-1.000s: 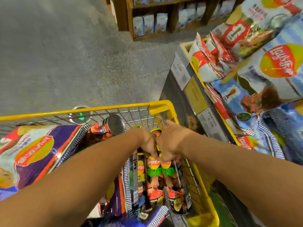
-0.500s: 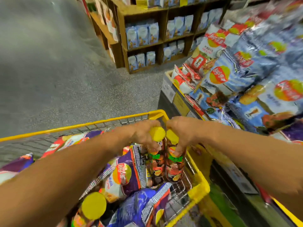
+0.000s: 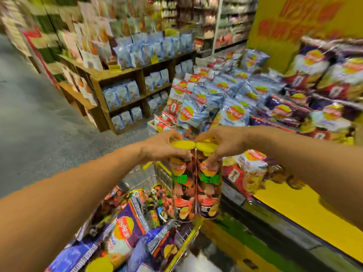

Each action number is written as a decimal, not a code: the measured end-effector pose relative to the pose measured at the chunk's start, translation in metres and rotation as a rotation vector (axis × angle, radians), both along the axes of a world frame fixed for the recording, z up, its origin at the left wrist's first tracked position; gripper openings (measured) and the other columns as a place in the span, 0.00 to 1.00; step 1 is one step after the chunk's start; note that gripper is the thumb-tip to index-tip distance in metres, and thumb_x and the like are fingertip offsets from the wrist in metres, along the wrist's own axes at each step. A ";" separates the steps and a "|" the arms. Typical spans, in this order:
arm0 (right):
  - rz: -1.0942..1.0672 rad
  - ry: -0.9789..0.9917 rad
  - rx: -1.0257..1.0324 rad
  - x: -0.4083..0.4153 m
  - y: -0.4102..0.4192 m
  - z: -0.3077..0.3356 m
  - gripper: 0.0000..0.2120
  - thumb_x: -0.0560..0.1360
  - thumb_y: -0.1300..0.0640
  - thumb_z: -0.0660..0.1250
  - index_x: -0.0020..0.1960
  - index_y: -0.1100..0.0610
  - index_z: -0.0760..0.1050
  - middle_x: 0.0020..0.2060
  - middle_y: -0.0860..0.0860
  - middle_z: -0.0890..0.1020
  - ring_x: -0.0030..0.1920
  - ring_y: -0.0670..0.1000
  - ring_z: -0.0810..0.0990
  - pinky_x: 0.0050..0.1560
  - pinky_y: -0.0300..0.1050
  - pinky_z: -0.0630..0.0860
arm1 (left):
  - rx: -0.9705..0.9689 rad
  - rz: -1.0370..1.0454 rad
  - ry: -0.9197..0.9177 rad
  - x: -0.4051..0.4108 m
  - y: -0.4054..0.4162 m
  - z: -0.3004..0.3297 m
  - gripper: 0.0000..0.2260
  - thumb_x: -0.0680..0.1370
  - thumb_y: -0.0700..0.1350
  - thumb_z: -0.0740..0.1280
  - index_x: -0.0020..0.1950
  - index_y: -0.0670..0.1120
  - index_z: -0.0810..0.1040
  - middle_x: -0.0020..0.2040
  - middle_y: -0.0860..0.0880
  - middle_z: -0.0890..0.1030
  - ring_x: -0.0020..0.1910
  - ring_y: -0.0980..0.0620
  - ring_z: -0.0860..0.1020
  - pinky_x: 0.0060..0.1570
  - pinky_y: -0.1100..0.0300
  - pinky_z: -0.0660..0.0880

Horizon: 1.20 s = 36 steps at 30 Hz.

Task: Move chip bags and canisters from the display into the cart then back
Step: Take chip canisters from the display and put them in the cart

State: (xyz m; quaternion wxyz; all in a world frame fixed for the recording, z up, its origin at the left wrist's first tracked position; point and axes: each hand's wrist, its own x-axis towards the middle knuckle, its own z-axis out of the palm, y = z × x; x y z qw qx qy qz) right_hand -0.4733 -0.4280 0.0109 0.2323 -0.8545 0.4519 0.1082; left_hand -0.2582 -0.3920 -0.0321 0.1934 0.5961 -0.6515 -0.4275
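Two tall chip canisters with yellow lids hang side by side above the cart's right corner. My left hand (image 3: 163, 148) grips the top of the left canister (image 3: 181, 193). My right hand (image 3: 218, 144) grips the top of the right canister (image 3: 209, 195). Below them the yellow wire cart (image 3: 182, 248) holds several chip bags, among them a purple one (image 3: 125, 230), and another canister's yellow lid (image 3: 99, 264). The chip display (image 3: 306, 209) with its yellow ledge lies to the right, piled with blue chip bags (image 3: 233, 112) and a red-and-white bag (image 3: 245, 169). The frame is blurred.
Wooden shelves (image 3: 125, 99) stocked with light-blue packets stand ahead across the grey floor (image 3: 39, 124). A yellow sign board (image 3: 294, 26) rises behind the display. More store shelving fills the background.
Both hands have lifted the two canisters up out of the cart, from deep among the bags to above its rim. The view has tilted up toward the display and shelves.
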 end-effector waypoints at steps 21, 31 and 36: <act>-0.575 0.053 -0.088 -0.331 0.054 0.033 0.50 0.65 0.42 0.79 0.79 0.51 0.56 0.76 0.50 0.64 0.74 0.54 0.66 0.73 0.51 0.66 | -0.232 -0.522 -0.133 -0.342 -0.034 0.034 0.29 0.66 0.59 0.79 0.61 0.52 0.72 0.57 0.53 0.77 0.55 0.51 0.78 0.50 0.56 0.77; -0.687 0.046 -0.009 -0.435 0.050 -0.060 0.46 0.66 0.48 0.79 0.77 0.50 0.59 0.73 0.51 0.68 0.70 0.54 0.70 0.62 0.43 0.70 | -0.382 -0.668 -0.409 -0.458 -0.056 -0.046 0.37 0.65 0.59 0.77 0.68 0.48 0.68 0.60 0.48 0.71 0.58 0.45 0.73 0.55 0.51 0.73; -0.861 0.092 -0.076 -0.453 0.050 -0.122 0.45 0.63 0.44 0.80 0.73 0.47 0.61 0.68 0.51 0.73 0.64 0.56 0.75 0.59 0.52 0.77 | -0.469 -0.700 -0.537 -0.486 -0.074 -0.099 0.39 0.66 0.63 0.74 0.72 0.49 0.65 0.64 0.48 0.71 0.64 0.45 0.70 0.60 0.51 0.71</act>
